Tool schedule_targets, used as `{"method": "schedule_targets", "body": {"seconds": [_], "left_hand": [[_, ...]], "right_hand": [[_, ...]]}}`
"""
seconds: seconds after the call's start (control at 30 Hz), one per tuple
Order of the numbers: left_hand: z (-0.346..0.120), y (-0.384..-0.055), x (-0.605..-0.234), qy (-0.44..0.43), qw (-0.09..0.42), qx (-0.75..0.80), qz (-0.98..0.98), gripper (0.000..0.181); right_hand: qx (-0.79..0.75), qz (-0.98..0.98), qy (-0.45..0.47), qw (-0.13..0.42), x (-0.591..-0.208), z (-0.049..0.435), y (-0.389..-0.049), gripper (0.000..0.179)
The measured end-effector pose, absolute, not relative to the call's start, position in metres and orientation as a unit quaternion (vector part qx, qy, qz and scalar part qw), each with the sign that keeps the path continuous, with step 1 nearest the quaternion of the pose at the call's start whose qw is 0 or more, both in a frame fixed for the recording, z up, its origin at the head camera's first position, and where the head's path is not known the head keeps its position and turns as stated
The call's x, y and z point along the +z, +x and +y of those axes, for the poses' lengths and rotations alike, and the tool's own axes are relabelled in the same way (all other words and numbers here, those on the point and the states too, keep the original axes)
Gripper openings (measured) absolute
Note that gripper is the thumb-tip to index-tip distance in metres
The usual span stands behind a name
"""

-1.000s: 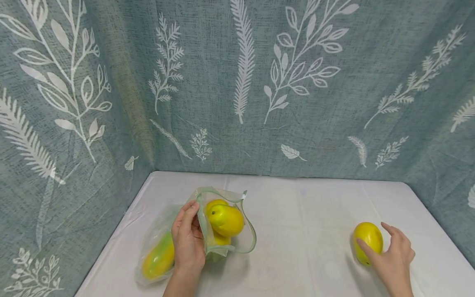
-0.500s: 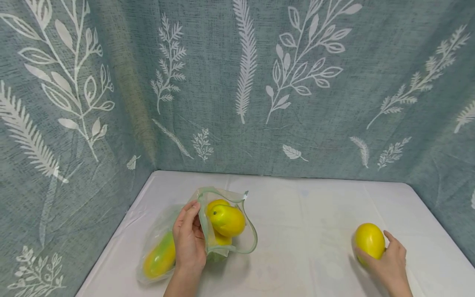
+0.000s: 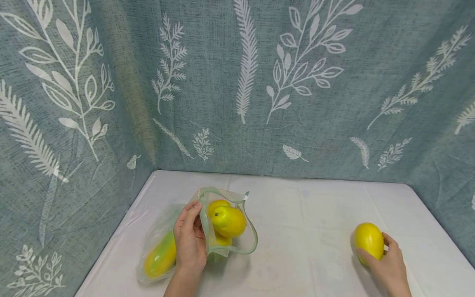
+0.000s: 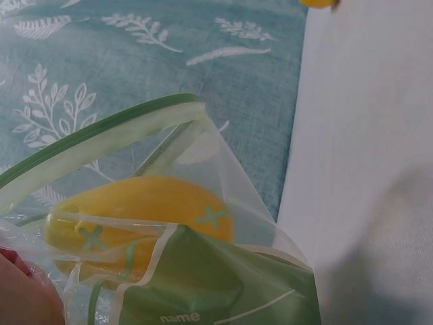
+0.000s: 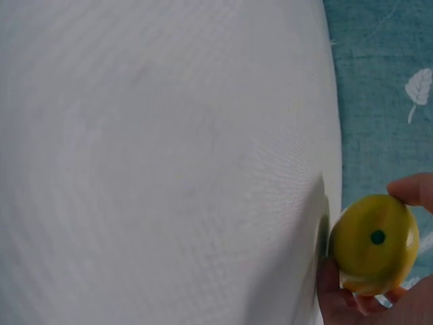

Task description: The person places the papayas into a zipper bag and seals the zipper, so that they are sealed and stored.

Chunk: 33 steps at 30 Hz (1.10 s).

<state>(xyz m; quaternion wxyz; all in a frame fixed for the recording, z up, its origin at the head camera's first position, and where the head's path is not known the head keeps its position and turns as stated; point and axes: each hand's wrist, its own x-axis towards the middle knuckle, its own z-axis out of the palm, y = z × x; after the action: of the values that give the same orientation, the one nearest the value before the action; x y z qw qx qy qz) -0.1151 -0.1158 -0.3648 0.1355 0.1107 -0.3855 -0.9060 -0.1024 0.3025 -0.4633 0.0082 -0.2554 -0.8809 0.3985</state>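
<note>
My left hand (image 3: 190, 243) grips the rim of a clear zip-top bag (image 3: 250, 243), whose mouth gapes to the right. Several yellow mangoes (image 3: 229, 222) are inside. In the left wrist view, one mango (image 4: 152, 203) shows through the plastic above a green printed panel (image 4: 216, 281); only a bit of that hand is visible at the lower left corner. On the right side, my right hand (image 3: 390, 264) holds a single yellow mango (image 3: 368, 241), thumb on the near side and fingers behind. The right wrist view shows the dark dot on that mango's end (image 5: 375, 252).
Left of my left hand lies a clear bag part holding a long yellow-green fruit (image 3: 159, 260); whether it is the same bag, I cannot tell. A white cloth (image 3: 293, 231) covers the table. Blue-green leaf-print curtains (image 3: 208, 82) stand at the back and sides.
My right hand's fingers have closed in from beside the mango to hold it. The left hand and the bag have stayed almost still.
</note>
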Motion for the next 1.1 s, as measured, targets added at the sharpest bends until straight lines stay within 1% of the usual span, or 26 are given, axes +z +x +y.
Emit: {"method": "schedule_targets", "body": {"seconds": [0.27,0.47,0.63,0.73,0.93,1.1], "left_hand": [[-0.115,-0.115,-0.365,0.111,0.133,-0.907,-0.385,0.008],[-0.115,-0.115,-0.365,0.113,0.134,-0.906,-0.385,0.007],[-0.114,-0.115,-0.365,0.118,0.133,-0.904,-0.390,0.007],[-0.114,-0.115,-0.365,0.120,0.133,-0.903,-0.391,0.007],[-0.114,-0.116,-0.365,0.121,0.129,-0.902,-0.394,0.008],[-0.113,-0.116,-0.366,0.123,0.125,-0.900,-0.399,0.009]], "right_hand": [[0.440,-0.863,-0.245,-0.034,-0.454,0.296,-0.102,0.105],[0.479,-0.850,-0.213,-0.061,-0.441,0.277,-0.104,0.102],[0.514,-0.837,-0.178,-0.068,-0.431,0.255,-0.104,0.096],[0.540,-0.826,-0.148,-0.069,-0.426,0.241,-0.103,0.089],[0.583,-0.808,-0.070,-0.056,-0.415,0.212,-0.100,0.072],[0.613,-0.788,-0.025,-0.051,-0.407,0.189,-0.099,0.065]]}}
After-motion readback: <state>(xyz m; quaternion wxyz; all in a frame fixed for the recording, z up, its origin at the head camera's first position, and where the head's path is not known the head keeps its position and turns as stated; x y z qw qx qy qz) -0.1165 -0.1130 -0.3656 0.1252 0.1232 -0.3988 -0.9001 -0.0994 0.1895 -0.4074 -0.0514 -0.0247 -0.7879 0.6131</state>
